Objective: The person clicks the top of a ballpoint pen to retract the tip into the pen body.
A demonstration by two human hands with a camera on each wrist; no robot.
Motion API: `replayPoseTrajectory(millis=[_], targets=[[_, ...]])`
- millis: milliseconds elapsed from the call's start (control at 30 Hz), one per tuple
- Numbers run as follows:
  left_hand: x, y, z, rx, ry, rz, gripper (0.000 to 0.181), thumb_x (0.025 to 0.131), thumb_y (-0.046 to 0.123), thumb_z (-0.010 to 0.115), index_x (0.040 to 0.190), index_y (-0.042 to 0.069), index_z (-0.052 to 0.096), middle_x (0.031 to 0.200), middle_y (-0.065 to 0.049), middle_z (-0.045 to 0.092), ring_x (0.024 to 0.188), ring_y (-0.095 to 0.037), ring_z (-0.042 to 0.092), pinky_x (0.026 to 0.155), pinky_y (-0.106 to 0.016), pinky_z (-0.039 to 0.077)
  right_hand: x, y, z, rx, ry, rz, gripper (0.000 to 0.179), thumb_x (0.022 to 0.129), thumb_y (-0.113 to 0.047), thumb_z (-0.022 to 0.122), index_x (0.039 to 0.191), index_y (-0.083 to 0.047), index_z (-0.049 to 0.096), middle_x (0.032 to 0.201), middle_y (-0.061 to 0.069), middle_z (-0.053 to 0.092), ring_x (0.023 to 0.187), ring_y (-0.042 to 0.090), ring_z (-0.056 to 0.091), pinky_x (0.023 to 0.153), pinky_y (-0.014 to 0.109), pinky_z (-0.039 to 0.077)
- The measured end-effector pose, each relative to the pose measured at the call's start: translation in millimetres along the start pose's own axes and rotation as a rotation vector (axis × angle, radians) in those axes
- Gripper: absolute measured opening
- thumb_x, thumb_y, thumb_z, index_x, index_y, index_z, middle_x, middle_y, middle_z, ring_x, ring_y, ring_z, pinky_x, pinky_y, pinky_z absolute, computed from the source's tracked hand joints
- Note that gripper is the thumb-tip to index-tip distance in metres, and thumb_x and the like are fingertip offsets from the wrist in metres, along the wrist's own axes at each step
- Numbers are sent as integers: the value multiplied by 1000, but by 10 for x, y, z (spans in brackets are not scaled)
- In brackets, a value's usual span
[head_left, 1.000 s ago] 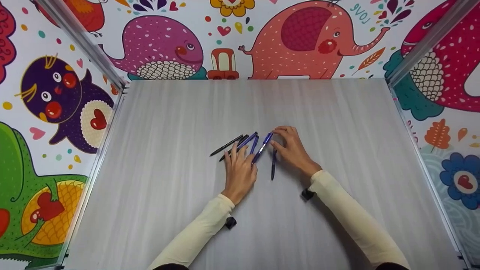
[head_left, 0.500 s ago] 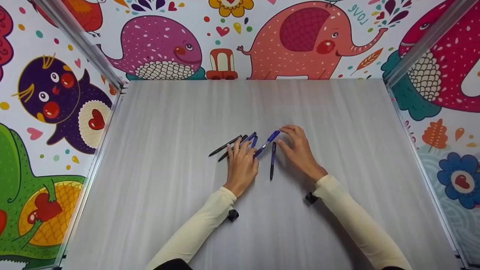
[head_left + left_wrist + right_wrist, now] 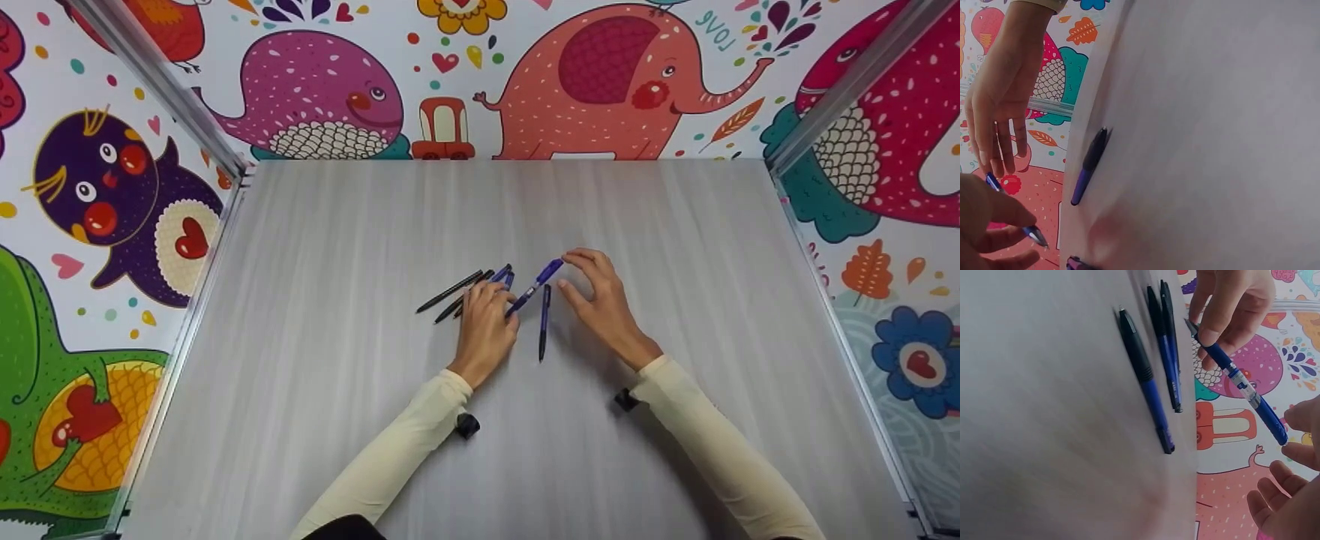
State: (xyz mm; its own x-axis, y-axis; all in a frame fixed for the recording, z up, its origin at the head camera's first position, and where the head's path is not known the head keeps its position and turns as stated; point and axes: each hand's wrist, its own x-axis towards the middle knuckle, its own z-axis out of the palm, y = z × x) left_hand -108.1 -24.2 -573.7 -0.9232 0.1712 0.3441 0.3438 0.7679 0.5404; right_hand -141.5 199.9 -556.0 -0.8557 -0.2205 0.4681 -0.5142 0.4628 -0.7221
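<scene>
From my end I see the blue pen [image 3: 535, 288] slanting between the two hands, and both wrist views suggest it is raised off the table [image 3: 360, 225]. The left hand [image 3: 487, 326] pinches it near its pointed end, thumb against fingers. The right hand [image 3: 605, 304] grips nothing that I can make out: its fingers are loosely extended, with the index fingertip right at the pen's upper end and the thumb clear of the barrel. Whether that fingertip presses or merely meets the end, I cannot tell.

What I notice changing over the last second is small. The right hand has shifted outward, the pen's upper end has swung the same way, and the lone pen [image 3: 544, 322], partly covered by the right thumb a second ago, now shows its full length on the table between the hands. The left fingers, spread earlier, have drawn in.

I take this to mean that the left hand carries the hold, while the right one only steadies or touches the end. The other pens lie just beyond and beside the left hand: one black pen [image 3: 450, 291] furthest out, another next to it, and blue pens [image 3: 500, 273] partly hidden behind the knuckles
</scene>
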Motion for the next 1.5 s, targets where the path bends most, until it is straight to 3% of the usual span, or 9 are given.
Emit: replayPoseTrajectory(millis=[133, 300, 600, 800, 967, 1133, 1267, 1367, 1500], targets=[[15, 31, -18, -65, 8, -3, 17, 90, 4, 86, 105, 3, 79, 125, -13, 75, 128, -35, 62, 118, -50, 45, 20, -54, -16, 44, 18, -6, 41, 102, -1, 77, 142, 4, 68, 143, 20, 63, 134, 34, 61, 111, 45, 53], [26, 71, -37, -209, -2, -22, 17, 90, -2, 85, 105, 0, 78, 122, -15, 75, 126, -35, 63, 116, -48, 47, 38, -122, -32, 151, 24, 3, 41, 102, 2, 75, 143, 2, 67, 143, 17, 64, 134, 31, 63, 107, 53, 56], [30, 57, 10, -457, -54, -28, 17, 92, 0, 83, 109, 1, 78, 120, -12, 77, 118, -29, 70, 107, -46, 54, 63, -241, -62, 347, 0, 57, 43, 105, 4, 70, 147, 1, 63, 142, 17, 65, 132, 34, 67, 107, 37, 58], [28, 158, -80, -606, -179, -162, 18, 95, -1, 80, 114, -1, 79, 121, -11, 78, 121, -28, 72, 104, -44, 60, 63, -283, -83, 381, -40, 90, 47, 105, 1, 72, 150, -2, 61, 146, 14, 65, 127, 35, 71, 103, 34, 60], [26, 186, -100, -670, -263, -266, 19, 97, 3, 80, 117, 1, 79, 124, -11, 78, 124, -28, 72, 103, -44, 60, 69, -301, -95, 406, -71, 89, 46, 104, 1, 73, 149, 1, 60, 146, 13, 65, 123, 37, 72, 100, 34, 61], [37, 185, -103, -740, -325, -296, 18, 96, 2, 80, 114, 0, 79, 118, -12, 78, 118, -29, 73, 106, -48, 58, 88, -303, -92, 458, -100, 82, 45, 104, 4, 72, 147, 6, 57, 143, 14, 65, 120, 54, 69, 99, 33, 62], [34, 180, -117, -827, -375, -323, 18, 95, 1, 80, 113, -2, 77, 113, -11, 78, 111, -24, 73, 102, -40, 59, 87, -311, -95, 490, -109, 86, 44, 103, 7, 71, 146, 7, 58, 142, 15, 65, 117, 56, 68, 97, 35, 62], [23, 184, -134, -958, -418, -403, 18, 95, -1, 80, 113, -2, 76, 113, -11, 79, 108, -22, 74, 94, -35, 61, 82, -319, -97, 502, -118, 87, 45, 102, 9, 71, 145, 11, 55, 142, 17, 64, 115, 54, 69, 96, 35, 63], [5, 186, -157, -1162, -474, -510, 19, 95, -6, 77, 114, -3, 74, 114, -18, 79, 108, -32, 77, 93, -43, 65, 81, -328, -99, 508, -132, 81, 46, 101, 11, 71, 144, 16, 53, 141, 26, 62, 113, 54, 70, 96, 34, 63]])
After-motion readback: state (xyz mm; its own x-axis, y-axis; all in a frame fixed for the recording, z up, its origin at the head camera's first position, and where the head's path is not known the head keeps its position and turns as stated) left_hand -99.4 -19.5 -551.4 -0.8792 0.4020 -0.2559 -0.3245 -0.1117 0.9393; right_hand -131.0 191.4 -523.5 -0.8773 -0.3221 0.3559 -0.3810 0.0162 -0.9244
